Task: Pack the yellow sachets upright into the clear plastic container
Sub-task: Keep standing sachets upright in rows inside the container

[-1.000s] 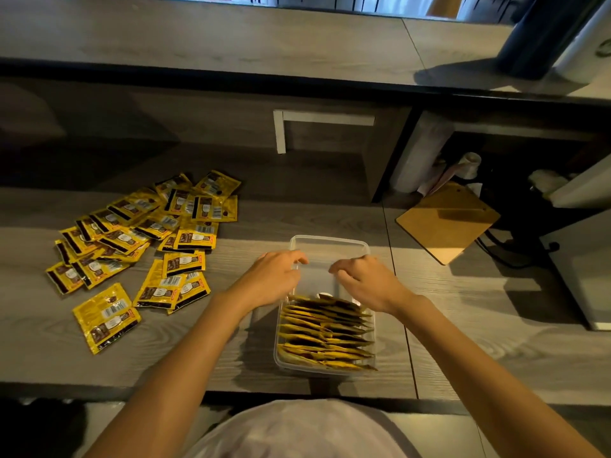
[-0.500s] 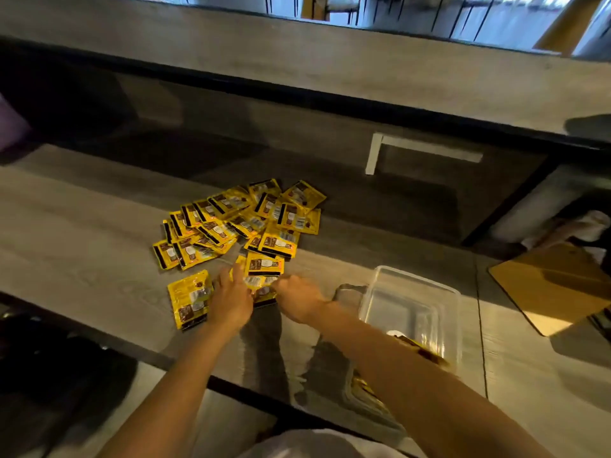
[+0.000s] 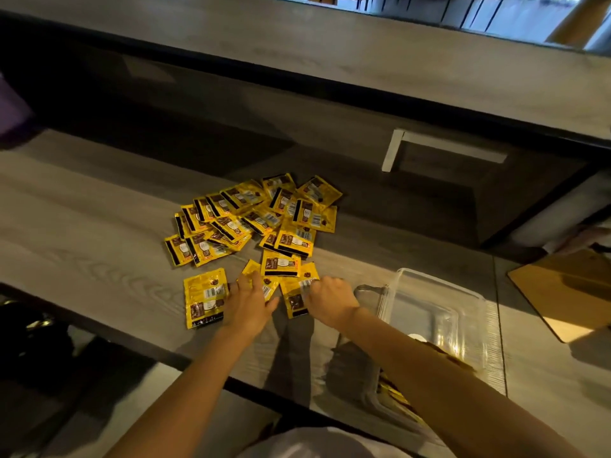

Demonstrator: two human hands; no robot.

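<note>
Since the yellow sachets [image 3: 254, 219] left of the clear plastic container [image 3: 443, 286] look light, limp and slick, I'd pinch their edges; my right hand [image 3: 330, 300] pinches one, my left hand [image 3: 248, 304] presses flat, fingers spread.

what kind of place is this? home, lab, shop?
Probably a cafe or shop service counter, though a home bar is possible: a long wood-grain counter with a raised ledge behind it, bulk yellow sachets beside a clear plastic container, and a wooden board.
</note>
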